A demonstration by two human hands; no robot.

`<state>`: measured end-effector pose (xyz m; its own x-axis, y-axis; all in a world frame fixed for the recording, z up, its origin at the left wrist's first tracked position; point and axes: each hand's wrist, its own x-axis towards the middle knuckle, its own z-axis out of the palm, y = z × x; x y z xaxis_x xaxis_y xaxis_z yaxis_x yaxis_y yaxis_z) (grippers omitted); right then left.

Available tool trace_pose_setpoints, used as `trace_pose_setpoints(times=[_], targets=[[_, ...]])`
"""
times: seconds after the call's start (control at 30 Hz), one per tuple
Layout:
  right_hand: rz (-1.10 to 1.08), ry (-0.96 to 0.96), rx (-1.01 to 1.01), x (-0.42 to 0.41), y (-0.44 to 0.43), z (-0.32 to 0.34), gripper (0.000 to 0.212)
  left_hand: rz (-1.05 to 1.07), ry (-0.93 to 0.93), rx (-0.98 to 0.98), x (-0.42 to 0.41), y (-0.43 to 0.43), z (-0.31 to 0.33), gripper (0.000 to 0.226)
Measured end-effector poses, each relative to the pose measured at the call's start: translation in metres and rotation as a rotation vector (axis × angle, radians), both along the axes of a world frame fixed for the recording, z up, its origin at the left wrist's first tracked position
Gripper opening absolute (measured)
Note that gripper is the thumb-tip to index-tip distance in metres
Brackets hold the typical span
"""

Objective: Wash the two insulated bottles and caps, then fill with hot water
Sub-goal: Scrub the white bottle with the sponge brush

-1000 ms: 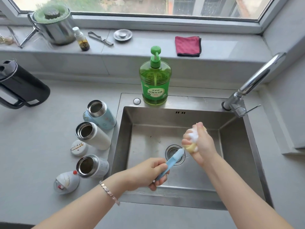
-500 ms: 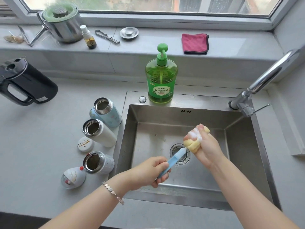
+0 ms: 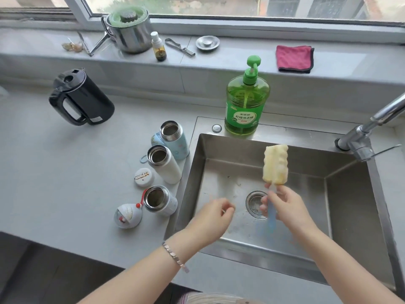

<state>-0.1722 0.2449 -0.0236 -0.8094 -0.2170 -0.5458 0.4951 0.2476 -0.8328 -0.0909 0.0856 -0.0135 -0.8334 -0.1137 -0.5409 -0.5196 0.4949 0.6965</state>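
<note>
Steel-mouthed bottles (image 3: 173,139) (image 3: 163,164) (image 3: 161,200) three, uncapped, on counter (image 3: 65,172); caps (image 3: 144,177) (image 3: 127,215) two; sponge brush (image 3: 275,165) one, gripped by right hand (image 3: 287,207); left hand (image 3: 212,218) empty, relaxed.

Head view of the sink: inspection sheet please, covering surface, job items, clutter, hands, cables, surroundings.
Surface: grey countertop around a steel sink.
Job's things: light blue bottle, white bottle and nearest bottle stand open left of the sink; flat cap and domed cap lie beside them.
Clutter: dish soap, kettle; on the sill a pot, spray bottle, peeler, red cloth.
Grippers: right hand grips the brush, sponge up; left hand empty, fingers loosely curled.
Cables: nothing seen.
Surroundings: window; faucet, no stream seen.
</note>
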Motion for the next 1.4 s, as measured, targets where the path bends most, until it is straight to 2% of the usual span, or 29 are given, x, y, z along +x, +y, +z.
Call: trace_pose_setpoints(times=[0.1, 0.13, 0.17, 0.23, 0.37, 0.43, 0.47, 0.53, 0.63, 0.67, 0.73, 0.87, 1.0, 1.1, 1.17, 1.23, 1.33, 1.37, 1.4], targets=[[0.193, 0.138, 0.248, 0.004, 0.008, -0.011, 0.018, 0.007, 0.419, -0.636, 0.029, -0.05, -0.016, 0.026], [0.26, 0.201, 0.352, 0.007, 0.01, -0.014, 0.02, 0.041, 0.488, -0.787, 0.039, -0.066, -0.022, 0.027], [0.309, 0.249, 0.431, 0.01, 0.011, -0.015, 0.023, 0.078, 0.481, -0.885, 0.048, -0.08, -0.028, 0.025], [0.372, 0.285, 0.516, 0.017, 0.008, -0.014, 0.024, 0.093, 0.377, -0.926, 0.061, -0.1, -0.032, 0.017], [0.468, 0.222, 0.56, 0.028, -0.002, -0.014, 0.022, -0.105, 0.221, -0.882, 0.066, -0.113, -0.044, 0.041], [0.455, 0.199, 0.539, 0.033, -0.002, -0.011, 0.021, -0.052, 0.165, -0.785, 0.059, -0.111, -0.04, 0.039], [0.434, 0.203, 0.531, 0.037, -0.001, -0.008, 0.021, 0.067, 0.142, -0.692, 0.054, -0.111, -0.039, 0.034], [0.359, 0.244, 0.504, 0.043, -0.001, 0.001, 0.02, 0.327, 0.083, -0.39, 0.045, -0.11, -0.033, 0.022], [0.301, 0.326, 0.491, 0.051, -0.011, 0.011, 0.024, 0.619, 0.047, 0.196, 0.028, -0.085, -0.022, 0.013], [0.302, 0.364, 0.518, 0.052, -0.015, 0.011, 0.026, 0.663, 0.031, 0.334, 0.022, -0.072, -0.019, 0.017], [0.337, 0.431, 0.551, 0.061, -0.024, 0.009, 0.024, 0.67, 0.012, 0.473, 0.01, -0.047, -0.015, 0.025], [0.371, 0.475, 0.448, 0.066, -0.018, 0.014, 0.019, 0.641, 0.052, 0.576, -0.007, -0.01, -0.003, 0.026], [0.168, 0.459, 0.549, 0.038, 0.021, 0.018, 0.022, 0.613, 0.115, 0.59, -0.014, 0.011, 0.006, 0.029], [0.318, 0.566, 0.546, 0.047, 0.026, 0.02, 0.026, 0.635, 0.127, 0.573, -0.019, 0.023, 0.009, 0.029], [0.299, 0.593, 0.599, 0.037, 0.039, 0.016, 0.031, 0.646, 0.13, 0.564, -0.019, 0.03, 0.01, 0.028], [0.242, 0.541, 0.693, 0.025, 0.051, 0.015, 0.034, 0.657, 0.14, 0.559, -0.021, 0.036, 0.011, 0.027], [0.437, 0.665, 0.662, 0.04, 0.049, 0.02, 0.036, 0.67, 0.129, 0.554, -0.027, 0.039, 0.011, 0.024], [0.456, 0.732, 0.692, 0.042, 0.049, 0.019, 0.038, 0.671, 0.121, 0.558, -0.029, 0.039, 0.011, 0.023], [0.43, 0.693, 0.71, 0.036, 0.053, 0.018, 0.04, 0.668, 0.116, 0.56, -0.03, 0.04, 0.011, 0.023]])
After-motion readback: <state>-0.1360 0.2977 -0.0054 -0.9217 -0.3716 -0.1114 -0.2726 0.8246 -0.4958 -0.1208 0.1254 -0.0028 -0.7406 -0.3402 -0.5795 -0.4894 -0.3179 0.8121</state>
